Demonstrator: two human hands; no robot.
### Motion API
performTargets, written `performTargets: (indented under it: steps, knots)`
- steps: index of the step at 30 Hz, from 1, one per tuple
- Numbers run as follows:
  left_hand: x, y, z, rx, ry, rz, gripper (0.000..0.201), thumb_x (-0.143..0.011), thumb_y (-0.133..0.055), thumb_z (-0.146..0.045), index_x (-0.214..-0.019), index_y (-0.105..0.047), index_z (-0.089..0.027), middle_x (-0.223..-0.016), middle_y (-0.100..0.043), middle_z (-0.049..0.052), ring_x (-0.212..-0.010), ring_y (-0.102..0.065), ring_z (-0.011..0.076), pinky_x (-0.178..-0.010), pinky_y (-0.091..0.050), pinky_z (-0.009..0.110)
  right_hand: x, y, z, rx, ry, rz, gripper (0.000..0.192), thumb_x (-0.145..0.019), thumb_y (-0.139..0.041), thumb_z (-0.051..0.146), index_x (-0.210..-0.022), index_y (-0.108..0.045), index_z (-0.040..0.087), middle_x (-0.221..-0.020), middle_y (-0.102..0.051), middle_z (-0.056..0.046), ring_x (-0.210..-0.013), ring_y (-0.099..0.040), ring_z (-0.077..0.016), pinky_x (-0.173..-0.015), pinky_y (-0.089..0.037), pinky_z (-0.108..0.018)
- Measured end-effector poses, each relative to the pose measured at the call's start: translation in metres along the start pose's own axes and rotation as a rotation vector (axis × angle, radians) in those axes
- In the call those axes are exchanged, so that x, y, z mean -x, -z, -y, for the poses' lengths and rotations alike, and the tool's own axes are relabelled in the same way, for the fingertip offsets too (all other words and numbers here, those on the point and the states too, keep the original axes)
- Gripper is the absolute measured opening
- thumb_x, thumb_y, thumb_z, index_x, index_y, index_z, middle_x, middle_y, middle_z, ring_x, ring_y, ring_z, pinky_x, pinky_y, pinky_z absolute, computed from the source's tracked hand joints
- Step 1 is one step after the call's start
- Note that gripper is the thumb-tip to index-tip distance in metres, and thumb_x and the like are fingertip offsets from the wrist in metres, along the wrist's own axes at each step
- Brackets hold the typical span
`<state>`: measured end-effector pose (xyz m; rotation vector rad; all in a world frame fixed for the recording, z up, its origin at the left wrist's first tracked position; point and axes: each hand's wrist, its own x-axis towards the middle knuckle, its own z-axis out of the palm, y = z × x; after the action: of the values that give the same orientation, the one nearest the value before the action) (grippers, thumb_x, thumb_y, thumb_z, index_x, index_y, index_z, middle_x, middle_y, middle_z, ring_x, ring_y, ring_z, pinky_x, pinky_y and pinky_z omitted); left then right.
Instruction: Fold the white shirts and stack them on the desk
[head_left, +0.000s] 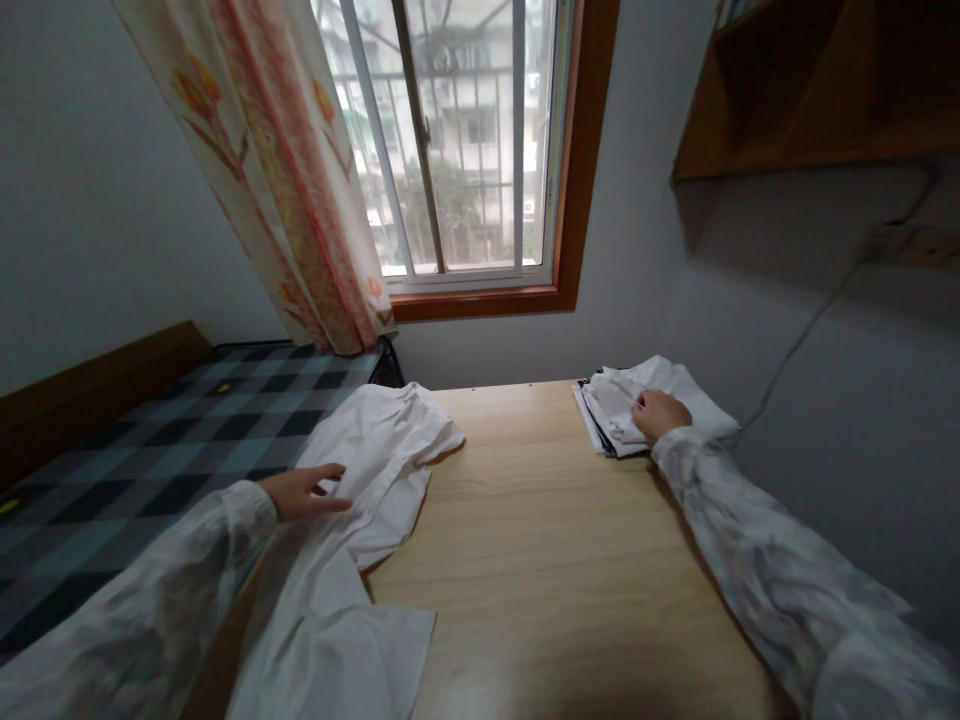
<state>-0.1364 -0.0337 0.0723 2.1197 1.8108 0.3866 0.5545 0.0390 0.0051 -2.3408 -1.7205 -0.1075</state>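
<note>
The left hand point(309, 493), fingers parted, is at the rumpled white garment point(394, 500) along the wooden table's point(540, 540) left edge, where a pull could slide it off; the right hand point(660, 413) curls on folded clothes point(701, 400), grip unclear, and dragging could skew them

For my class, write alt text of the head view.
A person's open left hand is at a rumpled white garment on a wood-grain table, while the right hand rests on a folded cloth stack at the far right. Behind are a window and floral curtain; a plaid-covered bed is at left.
</note>
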Motion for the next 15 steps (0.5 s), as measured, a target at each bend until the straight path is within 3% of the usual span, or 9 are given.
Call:
performTargets:
  steps: [3, 6, 10, 13, 15]
  knots:
    - [-0.022, 0.016, -0.009, -0.041, 0.001, 0.059, 0.084, -0.063, -0.07, -0.083, -0.121, -0.075, -0.023, -0.131, -0.078, 0.016, -0.107, -0.078, 0.0368, -0.094, -0.061, 0.042, -0.001, 0.007, 0.007, -0.097, 0.021, -0.078, 0.026, -0.099, -0.052, 0.025, -0.1, -0.076, 0.016, -0.112, -0.076, -0.02, -0.099, -0.071, -0.0289, -0.084, -0.047, -0.036]
    - [-0.037, 0.014, -0.031, -0.038, -0.085, -0.044, 0.084, -0.072, -0.065, -0.085, -0.13, -0.071, -0.024, -0.135, -0.076, 0.014, -0.117, -0.075, 0.0347, -0.101, -0.058, 0.042, 0.01, 0.017, 0.026, -0.271, 0.184, -0.203, 0.022, -0.099, -0.05, 0.029, -0.097, -0.069, 0.019, -0.105, -0.073, -0.016, -0.096, -0.066, -0.0276, -0.086, -0.047, -0.036]
    - [-0.053, -0.017, -0.076, 0.102, -0.221, -0.095, 0.083, -0.082, -0.065, -0.08, -0.136, -0.068, -0.018, -0.131, -0.076, 0.016, -0.113, -0.074, 0.0354, -0.092, -0.06, 0.042, 0.041, 0.033, 0.073, -0.532, 0.529, -0.23, 0.017, -0.101, -0.049, 0.033, -0.093, -0.06, 0.023, -0.097, -0.068, -0.01, -0.093, -0.061, -0.0264, -0.087, -0.048, -0.036]
    - [-0.068, -0.052, -0.115, 0.286, -0.285, -0.096, 0.075, -0.085, -0.069, -0.074, -0.135, -0.069, -0.018, -0.133, -0.075, 0.017, -0.122, -0.071, 0.0361, -0.105, -0.056, 0.045, 0.068, 0.04, 0.112, -0.675, 0.661, -0.195, 0.016, -0.103, -0.049, 0.032, -0.092, -0.057, 0.024, -0.093, -0.064, -0.007, -0.09, -0.059, -0.0252, -0.085, -0.047, -0.036]
    - [-0.08, -0.077, -0.138, 0.444, -0.273, -0.016, 0.075, -0.088, -0.067, -0.073, -0.138, -0.066, -0.017, -0.135, -0.074, 0.017, -0.123, -0.071, 0.0338, -0.11, -0.054, 0.046, 0.085, 0.04, 0.134, -0.727, 0.727, -0.142, 0.017, -0.105, -0.049, 0.031, -0.092, -0.057, 0.024, -0.091, -0.063, -0.006, -0.087, -0.058, -0.0243, -0.084, -0.047, -0.036]
